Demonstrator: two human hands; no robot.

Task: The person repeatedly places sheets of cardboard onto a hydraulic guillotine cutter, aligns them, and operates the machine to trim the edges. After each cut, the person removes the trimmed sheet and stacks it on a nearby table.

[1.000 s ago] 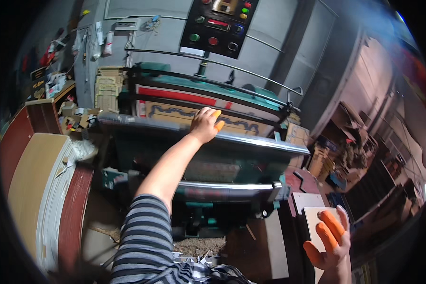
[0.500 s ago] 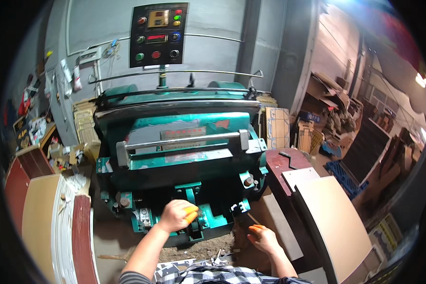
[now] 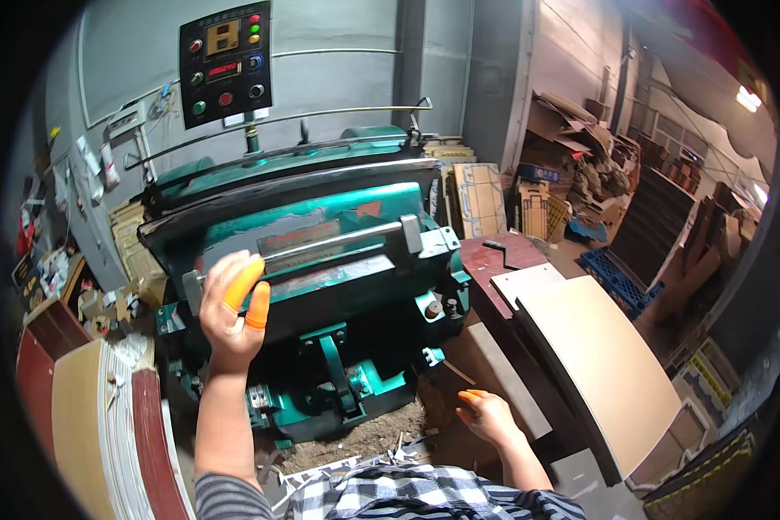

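Note:
My left hand (image 3: 232, 312) is raised in front of the green machine (image 3: 321, 299), overlapping the left end of its metal bar (image 3: 338, 241). Orange covers sit on two of its fingers, which stand apart with nothing seen between them. Whether the hand touches the bar, I cannot tell. Low on the right, my right hand (image 3: 492, 418) hangs apart from the machine, between it and the dark red table (image 3: 494, 260). Its orange-tipped fingers are partly spread and appear to hold nothing. A thin stick (image 3: 458, 373) slants beyond that hand.
A black control panel (image 3: 225, 65) with coloured buttons stands above the machine. On the right, tan boards (image 3: 594, 373) lie stacked on the table. Pale and dark red boards (image 3: 78, 403) stand at the left. A rough brown heap (image 3: 364, 438) lies beneath the machine.
My left hand has moved up and left from the machine's lower parts to the bar. My right hand has stayed low. The view has shifted and tilted, with the machine further left.

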